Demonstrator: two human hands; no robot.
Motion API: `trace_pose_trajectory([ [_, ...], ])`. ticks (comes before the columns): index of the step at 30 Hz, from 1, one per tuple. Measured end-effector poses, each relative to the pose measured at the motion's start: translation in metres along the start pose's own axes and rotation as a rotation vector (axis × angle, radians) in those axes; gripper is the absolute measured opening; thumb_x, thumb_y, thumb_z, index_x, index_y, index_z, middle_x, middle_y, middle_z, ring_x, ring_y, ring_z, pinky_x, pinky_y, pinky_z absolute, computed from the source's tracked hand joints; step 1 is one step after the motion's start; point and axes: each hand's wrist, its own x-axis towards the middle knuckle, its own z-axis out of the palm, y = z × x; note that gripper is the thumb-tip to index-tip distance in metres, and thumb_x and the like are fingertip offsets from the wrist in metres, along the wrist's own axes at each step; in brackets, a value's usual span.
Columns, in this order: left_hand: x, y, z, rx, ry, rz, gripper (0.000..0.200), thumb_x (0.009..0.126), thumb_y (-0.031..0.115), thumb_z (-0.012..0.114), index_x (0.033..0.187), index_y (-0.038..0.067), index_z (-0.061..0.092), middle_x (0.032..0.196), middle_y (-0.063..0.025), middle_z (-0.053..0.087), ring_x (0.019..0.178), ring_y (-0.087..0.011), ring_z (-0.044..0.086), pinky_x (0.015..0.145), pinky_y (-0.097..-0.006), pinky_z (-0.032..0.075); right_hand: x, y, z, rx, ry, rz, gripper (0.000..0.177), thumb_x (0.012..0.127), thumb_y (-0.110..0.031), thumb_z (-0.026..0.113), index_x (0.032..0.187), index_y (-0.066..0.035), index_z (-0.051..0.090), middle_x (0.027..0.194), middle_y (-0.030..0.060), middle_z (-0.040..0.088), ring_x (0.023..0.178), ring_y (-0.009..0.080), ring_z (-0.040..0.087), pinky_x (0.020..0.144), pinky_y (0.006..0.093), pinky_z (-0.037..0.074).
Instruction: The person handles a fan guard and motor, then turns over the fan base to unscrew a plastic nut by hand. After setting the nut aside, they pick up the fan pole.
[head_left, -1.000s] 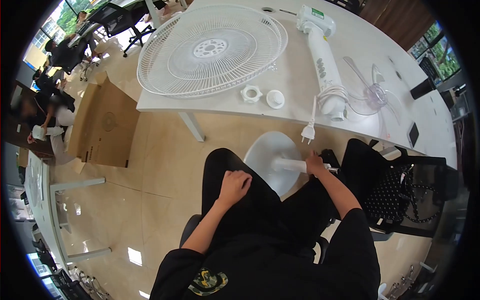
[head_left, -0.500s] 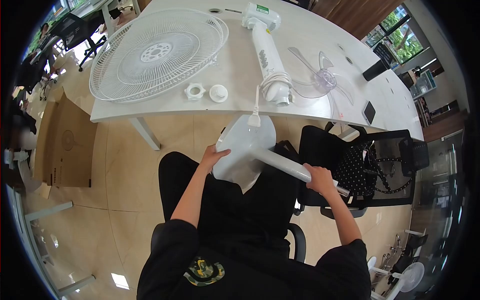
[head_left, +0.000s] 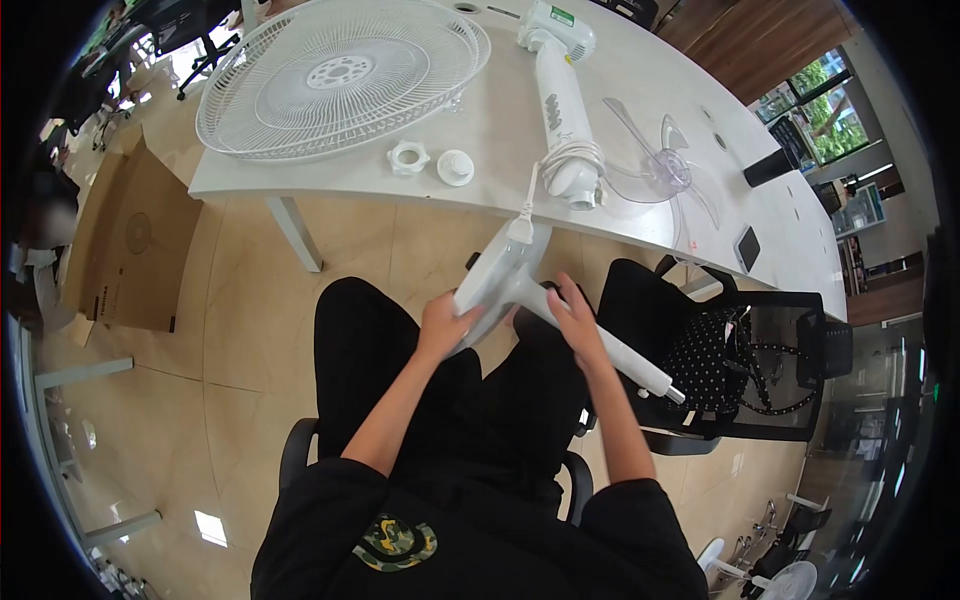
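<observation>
A white fan stand, with its flat base [head_left: 492,275] tipped on edge and its pole [head_left: 632,366] slanting down to the right, lies above my lap. My left hand [head_left: 447,325] is closed on the near left edge of the base. Around the pole, close to where it joins the base, my right hand [head_left: 580,325] has its grip; some of its fingers are hidden behind. A narrow metal tip [head_left: 676,396] shows at the pole's free end. The power plug [head_left: 521,229] hangs over the table edge, just in front of the base.
On the white table [head_left: 480,195] are a fan grille [head_left: 340,72], a ring nut [head_left: 408,158], a round cap [head_left: 455,168], the fan's motor body [head_left: 562,105], clear blades [head_left: 668,172], a phone [head_left: 747,248] and a black cylinder [head_left: 770,168]. A chair [head_left: 625,300] with a dotted bag [head_left: 705,365] stands right.
The base has turned from facing up to nearly edge-on. My right hand has moved up the pole from its free end toward the base. The view has shifted slightly.
</observation>
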Motion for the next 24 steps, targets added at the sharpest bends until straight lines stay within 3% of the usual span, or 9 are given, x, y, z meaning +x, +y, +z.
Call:
trace_pose_trajectory([
  [3, -0.013, 0.037, 0.003, 0.173, 0.079, 0.088, 0.035, 0.083, 0.026, 0.077, 0.101, -0.005, 0.071, 0.085, -0.0272, 0.071, 0.083, -0.0430, 0.071, 0.074, -0.0462, 0.055, 0.014, -0.050, 0.056, 0.252, 0.061, 0.050, 0.075, 0.099, -0.040, 0.068, 0.153, 0.001, 0.036, 0.150, 0.0183, 0.048, 0.142, 0.0287, 0.042, 0.119, 0.0392, 0.028],
  [6, -0.027, 0.064, 0.006, 0.186, 0.024, 0.040, 0.032, 0.085, 0.024, 0.076, 0.099, -0.004, 0.070, 0.080, -0.0273, 0.069, 0.079, -0.0449, 0.069, 0.072, -0.0485, 0.055, 0.034, -0.063, 0.086, 0.288, 0.173, 0.032, 0.075, 0.098, -0.039, 0.070, 0.153, -0.001, 0.035, 0.146, 0.0157, 0.051, 0.138, 0.0255, 0.044, 0.118, 0.0384, 0.027],
  [7, -0.032, 0.068, 0.010, 0.212, 0.038, 0.093, 0.032, 0.085, 0.022, 0.074, 0.100, -0.005, 0.067, 0.078, -0.0281, 0.068, 0.078, -0.0467, 0.068, 0.071, -0.0508, 0.054, 0.030, -0.080, 0.088, 0.363, 0.165, -0.010, 0.069, 0.094, -0.029, 0.076, 0.147, -0.002, 0.041, 0.136, 0.0122, 0.056, 0.128, 0.0223, 0.051, 0.112, 0.0371, 0.035],
  [10, -0.047, 0.072, 0.022, 0.219, 0.023, 0.139, 0.031, 0.085, 0.020, 0.073, 0.101, -0.006, 0.064, 0.076, -0.0293, 0.067, 0.076, -0.0474, 0.068, 0.071, -0.0523, 0.054, 0.033, -0.074, 0.089, 0.381, 0.172, -0.063, 0.067, 0.088, -0.018, 0.082, 0.142, -0.004, 0.044, 0.127, 0.0103, 0.059, 0.118, 0.0197, 0.057, 0.101, 0.0359, 0.046],
  [11, -0.049, 0.070, 0.026, 0.209, 0.013, 0.151, 0.031, 0.084, 0.017, 0.073, 0.102, -0.006, 0.062, 0.074, -0.0295, 0.066, 0.074, -0.0473, 0.067, 0.072, -0.0533, 0.055, 0.035, -0.068, 0.087, 0.399, 0.173, -0.054, 0.066, 0.085, 0.000, 0.076, 0.142, -0.004, 0.044, 0.121, 0.0097, 0.060, 0.109, 0.0196, 0.061, 0.090, 0.0330, 0.051],
  [14, -0.055, 0.075, 0.025, 0.201, -0.004, 0.138, 0.033, 0.085, 0.018, 0.073, 0.106, -0.006, 0.063, 0.074, -0.0296, 0.066, 0.073, -0.0476, 0.067, 0.069, -0.0517, 0.055, 0.030, -0.064, 0.085, 0.489, 0.134, -0.062, 0.067, 0.082, 0.011, 0.064, 0.144, -0.005, 0.043, 0.118, 0.0086, 0.060, 0.104, 0.0190, 0.060, 0.085, 0.0324, 0.052],
  [15, -0.056, 0.077, 0.022, 0.192, -0.024, 0.140, 0.032, 0.084, 0.016, 0.072, 0.104, -0.006, 0.061, 0.073, -0.0282, 0.066, 0.071, -0.0471, 0.067, 0.070, -0.0530, 0.055, 0.026, -0.068, 0.090, 0.533, 0.154, -0.063, 0.071, 0.078, 0.016, 0.054, 0.144, -0.006, 0.043, 0.117, 0.0078, 0.060, 0.101, 0.0191, 0.060, 0.082, 0.0312, 0.052],
  [21, -0.057, 0.073, 0.011, 0.087, -0.135, 0.083, 0.048, 0.091, 0.034, 0.072, 0.117, -0.006, 0.066, 0.083, -0.0277, 0.070, 0.080, -0.0453, 0.070, 0.074, -0.0484, 0.057, 0.025, -0.064, 0.089, 0.521, 0.088, -0.068, 0.064, 0.079, 0.015, 0.054, 0.140, -0.004, 0.048, 0.114, 0.0075, 0.061, 0.100, 0.0179, 0.060, 0.079, 0.0297, 0.052],
  [24, -0.047, 0.036, 0.010, -0.050, -0.155, 0.252, 0.049, 0.094, 0.041, 0.069, 0.117, -0.002, 0.070, 0.095, -0.0244, 0.073, 0.090, -0.0419, 0.072, 0.082, -0.0448, 0.056, 0.038, -0.036, 0.074, 0.462, 0.076, -0.024, 0.058, 0.077, 0.014, 0.055, 0.133, -0.001, 0.052, 0.106, 0.0066, 0.063, 0.096, 0.0183, 0.062, 0.079, 0.0286, 0.051],
])
